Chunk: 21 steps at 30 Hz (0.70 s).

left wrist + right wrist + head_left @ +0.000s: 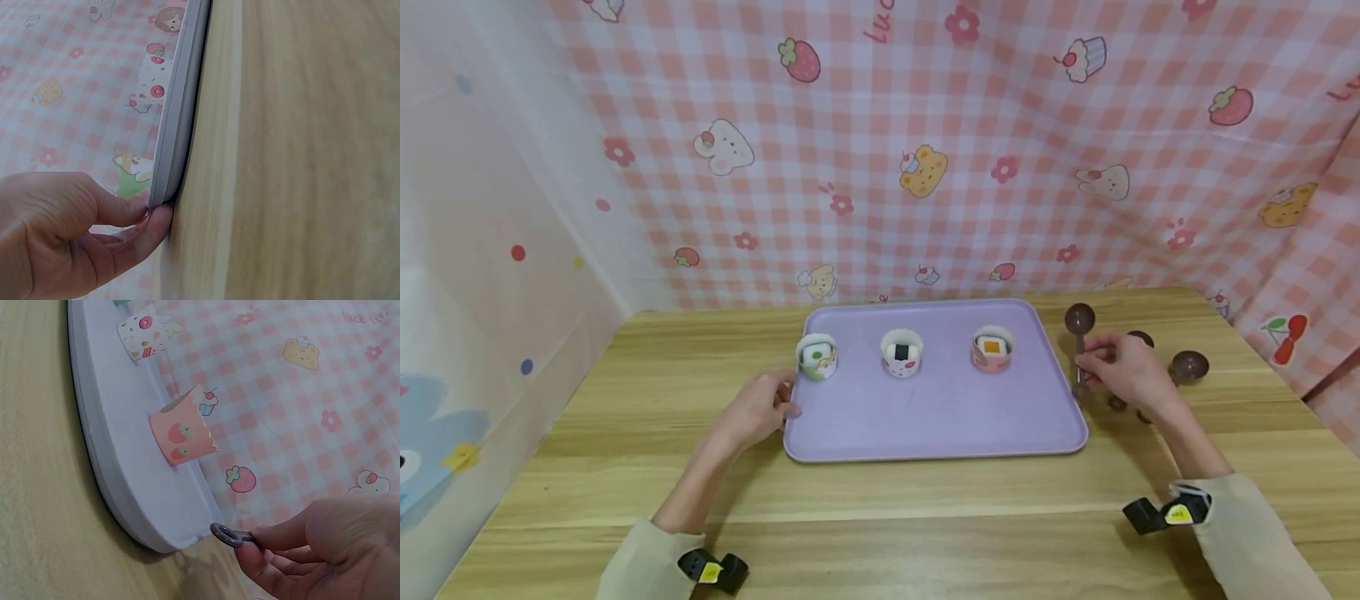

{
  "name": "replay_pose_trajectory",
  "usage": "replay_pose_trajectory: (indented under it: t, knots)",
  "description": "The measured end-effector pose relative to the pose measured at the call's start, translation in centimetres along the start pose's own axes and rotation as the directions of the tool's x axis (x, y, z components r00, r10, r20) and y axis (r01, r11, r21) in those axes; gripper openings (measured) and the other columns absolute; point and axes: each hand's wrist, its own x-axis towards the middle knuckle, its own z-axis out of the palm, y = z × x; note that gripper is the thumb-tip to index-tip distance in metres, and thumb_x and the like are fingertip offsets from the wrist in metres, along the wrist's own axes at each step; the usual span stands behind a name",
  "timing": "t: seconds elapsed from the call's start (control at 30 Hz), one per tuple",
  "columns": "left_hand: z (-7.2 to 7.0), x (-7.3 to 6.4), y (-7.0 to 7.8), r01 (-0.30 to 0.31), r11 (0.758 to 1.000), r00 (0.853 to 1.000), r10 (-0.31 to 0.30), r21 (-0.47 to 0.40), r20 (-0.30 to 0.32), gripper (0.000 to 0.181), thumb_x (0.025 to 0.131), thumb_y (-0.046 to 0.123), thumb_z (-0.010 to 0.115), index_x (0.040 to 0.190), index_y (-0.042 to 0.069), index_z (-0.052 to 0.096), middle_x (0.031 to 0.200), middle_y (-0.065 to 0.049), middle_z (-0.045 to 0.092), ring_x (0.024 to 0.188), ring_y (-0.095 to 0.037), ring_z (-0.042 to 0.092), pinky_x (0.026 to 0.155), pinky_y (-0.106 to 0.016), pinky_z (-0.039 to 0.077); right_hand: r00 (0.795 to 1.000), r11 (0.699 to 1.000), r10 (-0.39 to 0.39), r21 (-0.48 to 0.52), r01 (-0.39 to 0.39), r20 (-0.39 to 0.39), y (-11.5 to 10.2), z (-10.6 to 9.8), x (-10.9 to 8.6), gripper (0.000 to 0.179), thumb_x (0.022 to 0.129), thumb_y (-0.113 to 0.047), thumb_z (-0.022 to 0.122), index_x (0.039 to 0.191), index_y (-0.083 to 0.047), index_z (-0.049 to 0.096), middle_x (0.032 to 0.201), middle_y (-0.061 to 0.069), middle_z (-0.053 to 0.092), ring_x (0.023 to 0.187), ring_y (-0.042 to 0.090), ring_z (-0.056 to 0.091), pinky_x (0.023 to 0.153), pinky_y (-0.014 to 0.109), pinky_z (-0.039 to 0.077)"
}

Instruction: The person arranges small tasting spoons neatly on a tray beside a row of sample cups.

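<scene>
A lavender tray lies on the wooden table, and my left hand pinches its left rim between thumb and fingers. Three paper cups stand in a row on it: a green one, a white one and a pink strawberry one. Each holds a small white block with a coloured top. Just off the tray's right side, my right hand pinches the handle of a brown spoon, bowl pointing to the back. In the right wrist view the ring end of its handle overlaps the tray's corner.
More brown spoons lie to the right, one with its bowl beyond my right hand and another partly hidden by that hand. A pink checked cloth hangs behind the table. Bare table stretches before the tray.
</scene>
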Motion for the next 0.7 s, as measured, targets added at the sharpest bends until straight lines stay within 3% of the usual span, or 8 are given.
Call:
replay_pose_trajectory:
  t: [0.2,0.37,0.7]
  knots:
    - [0.0,0.1,0.0,0.002,1.000,1.000,-0.002,0.004,-0.003,0.040,0.089,-0.012,0.065,0.128,-0.018,0.053,0.087,-0.018,0.060,0.074,-0.024,0.061,0.061,-0.032,0.058,1.000,1.000,-0.019,-0.004,0.019,-0.024,-0.5,0.0,-0.2,0.033,0.100,-0.013,0.062,0.118,0.014,0.056,0.091,0.020,0.070,0.071,0.017,0.068,0.059,0.022,0.052]
    - [0.0,0.1,0.0,0.044,0.999,0.999,-0.044,0.013,0.001,0.044,0.091,-0.010,0.065,0.133,-0.017,0.051,0.092,-0.018,0.060,0.079,-0.024,0.060,0.064,-0.032,0.058,0.999,1.000,-0.029,-0.010,0.029,-0.035,-1.1,-0.1,-0.4,0.031,0.101,-0.014,0.062,0.117,0.012,0.058,0.091,0.017,0.070,0.075,0.020,0.068,0.060,0.025,0.054]
    - [0.0,0.1,0.3,0.065,0.998,0.998,-0.065,0.022,0.010,0.045,0.092,-0.009,0.065,0.134,-0.017,0.050,0.095,-0.019,0.061,0.081,-0.024,0.060,0.066,-0.032,0.058,0.995,0.997,-0.065,0.027,0.067,-0.071,-2.4,-0.1,-0.7,0.029,0.100,-0.012,0.064,0.116,0.011,0.059,0.098,0.021,0.070,0.070,0.011,0.067,0.065,0.029,0.059]
